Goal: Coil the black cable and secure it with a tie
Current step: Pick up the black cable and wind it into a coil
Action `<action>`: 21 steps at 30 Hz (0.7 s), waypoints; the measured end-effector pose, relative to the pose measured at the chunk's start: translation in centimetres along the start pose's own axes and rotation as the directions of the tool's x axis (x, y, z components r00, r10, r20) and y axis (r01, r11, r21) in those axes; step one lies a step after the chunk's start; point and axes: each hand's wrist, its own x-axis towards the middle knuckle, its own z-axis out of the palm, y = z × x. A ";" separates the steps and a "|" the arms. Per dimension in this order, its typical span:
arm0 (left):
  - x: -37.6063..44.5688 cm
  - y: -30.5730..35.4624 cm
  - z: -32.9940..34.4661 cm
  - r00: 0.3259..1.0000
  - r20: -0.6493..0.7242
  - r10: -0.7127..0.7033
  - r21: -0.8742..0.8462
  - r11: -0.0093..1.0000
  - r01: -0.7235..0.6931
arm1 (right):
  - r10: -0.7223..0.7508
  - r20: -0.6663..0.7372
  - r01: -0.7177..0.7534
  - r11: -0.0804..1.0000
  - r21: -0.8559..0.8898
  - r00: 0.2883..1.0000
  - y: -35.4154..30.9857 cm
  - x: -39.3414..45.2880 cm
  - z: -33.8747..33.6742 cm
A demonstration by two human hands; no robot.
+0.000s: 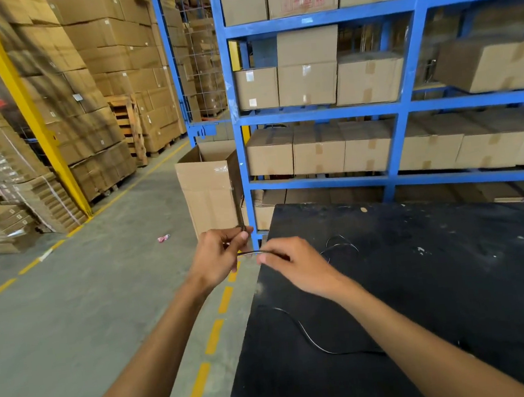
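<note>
Both grips pinch the black cable: left hand and right hand hold a short taut span just past the black bench edge, its slack trailing loose across the benchtop. Coiling appears barely begun; next comes gathering loops. No tie is discernible.

Bright even overhead light, soft shadows, motion blur at left, wide-angle edge warp
</note>
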 end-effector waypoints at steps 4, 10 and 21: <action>-0.8 -0.6 -0.1 0.995 0.090 -0.054 -0.100 0.993 0.063 | 0.031 -0.042 -0.037 0.988 -0.150 0.999 0.4 1.9 -3.3; -1.5 0.5 -1.0 0.944 0.285 -0.166 -0.313 0.915 0.255 | 0.042 -0.232 -0.074 0.988 -0.133 0.972 2.5 3.7 -6.3; 0.2 4.4 -1.8 0.954 0.289 0.081 -0.919 0.303 0.252 | 0.351 -0.004 -0.310 0.833 0.458 0.936 2.3 1.7 2.7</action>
